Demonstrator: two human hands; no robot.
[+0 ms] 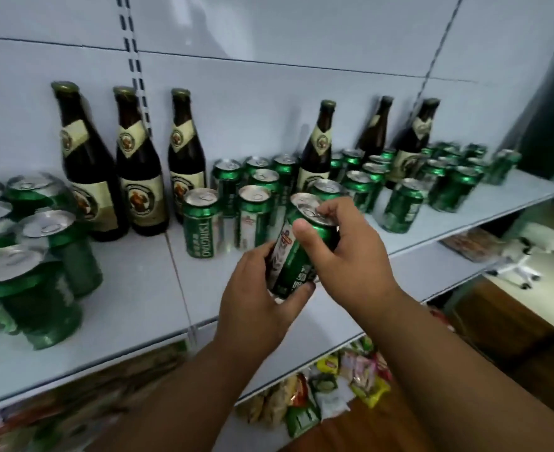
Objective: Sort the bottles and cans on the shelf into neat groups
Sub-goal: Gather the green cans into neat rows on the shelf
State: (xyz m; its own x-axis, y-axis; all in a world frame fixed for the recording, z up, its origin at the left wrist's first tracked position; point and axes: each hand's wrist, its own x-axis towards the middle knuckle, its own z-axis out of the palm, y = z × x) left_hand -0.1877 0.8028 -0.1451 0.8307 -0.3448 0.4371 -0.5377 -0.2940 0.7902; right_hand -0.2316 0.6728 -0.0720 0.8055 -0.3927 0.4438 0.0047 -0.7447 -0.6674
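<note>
I hold a green beer can (pixel 297 256) tilted above the white shelf (pixel 145 288), both hands on it. My left hand (pixel 259 301) grips its lower end; my right hand (pixel 350 249) grips its top, fingers over the silver lid. Three brown bottles (pixel 138 164) with cream labels stand at the back left. More brown bottles (pixel 318 148) stand among several green cans (pixel 256 190) in the middle and to the right. Another cluster of green cans (pixel 37 256) fills the left end.
The shelf's front edge (pixel 301 353) runs diagonally below my hands. Snack packets (pixel 334 386) lie on the lower shelf. A white chair base (pixel 523 256) and wooden floor show at the right. Bare shelf surface lies between the left cans and my hands.
</note>
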